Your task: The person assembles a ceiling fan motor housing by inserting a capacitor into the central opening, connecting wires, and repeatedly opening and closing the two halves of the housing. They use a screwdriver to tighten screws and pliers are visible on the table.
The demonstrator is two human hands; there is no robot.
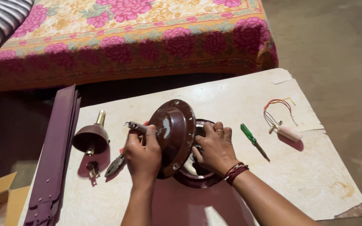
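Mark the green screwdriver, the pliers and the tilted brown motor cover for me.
green screwdriver [248, 134]: head view, on its green handle.
pliers [115, 166]: head view, on the dark jaws left of the left hand.
brown motor cover [176, 125]: head view, on its domed outer face.

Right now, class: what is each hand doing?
Left hand: closed on the tilted fan cover.
Right hand: open, pressing on the fan base.

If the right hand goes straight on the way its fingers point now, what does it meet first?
The right hand points away, toward the bed. Its fingertips already touch the brown motor cover; past that, probably only bare table, though depth is unclear.
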